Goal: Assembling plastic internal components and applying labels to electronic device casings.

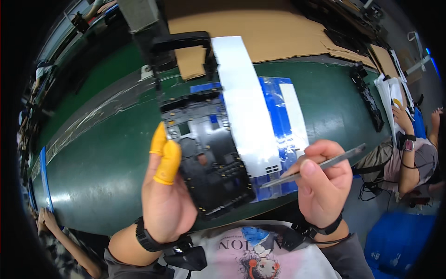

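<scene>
A black plastic device housing [209,162], with small gold-coloured inserts and recesses inside, is gripped along its left edge by my left hand [169,200]. Yellow finger cots cover that hand's thumb and a finger. Metal tweezers [332,162] sit between the thumb and fingers of my right hand [325,186], their tips pointing left over the lower end of a white strip [246,102]. A few small black pieces [272,169] lie on this strip near the tips; whether the tips touch one, I cannot tell. Blue film [277,107] shows beneath the strip.
A black bracket-shaped frame [183,42] rises beyond the housing. Brown cardboard [260,28] covers the green table's [325,102] far side. One long black part [367,97] lies at right. A co-worker's hand [402,116] is at white sheets; another person's hands [46,221] are far left.
</scene>
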Demonstrator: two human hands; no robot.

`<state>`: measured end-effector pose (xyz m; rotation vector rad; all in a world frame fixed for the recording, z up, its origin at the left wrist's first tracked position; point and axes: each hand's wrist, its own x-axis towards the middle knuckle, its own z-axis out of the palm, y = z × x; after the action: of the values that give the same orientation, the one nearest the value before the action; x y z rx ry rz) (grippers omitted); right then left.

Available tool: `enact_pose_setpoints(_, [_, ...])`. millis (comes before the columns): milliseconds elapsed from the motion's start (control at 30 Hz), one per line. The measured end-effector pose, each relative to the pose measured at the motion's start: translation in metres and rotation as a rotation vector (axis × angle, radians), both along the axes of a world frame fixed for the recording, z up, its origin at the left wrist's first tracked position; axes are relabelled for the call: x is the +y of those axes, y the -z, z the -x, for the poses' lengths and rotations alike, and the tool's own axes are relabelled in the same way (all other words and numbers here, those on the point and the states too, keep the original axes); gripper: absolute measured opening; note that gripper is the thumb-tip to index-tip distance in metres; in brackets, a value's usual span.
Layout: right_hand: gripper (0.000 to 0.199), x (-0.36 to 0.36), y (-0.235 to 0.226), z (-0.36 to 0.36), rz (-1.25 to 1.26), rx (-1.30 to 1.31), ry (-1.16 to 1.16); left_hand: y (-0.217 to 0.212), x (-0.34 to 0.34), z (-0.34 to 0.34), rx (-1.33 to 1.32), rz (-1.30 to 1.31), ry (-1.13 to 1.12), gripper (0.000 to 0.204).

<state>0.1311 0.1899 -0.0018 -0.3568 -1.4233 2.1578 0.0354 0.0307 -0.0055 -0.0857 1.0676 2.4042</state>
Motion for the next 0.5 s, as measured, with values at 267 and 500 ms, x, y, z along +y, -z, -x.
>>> enact_pose_setpoints(267, [0.023,-0.024,-0.003,0.018,0.048,-0.049,-0.231,-0.003,0.003,-0.006,-0.072,-0.073,0.079,0.043])
enact_pose_setpoints(500, [0.023,-0.026,0.000,0.019,0.015,-0.042,-0.230,-0.008,0.002,-0.008,-0.076,-0.100,0.101,0.044])
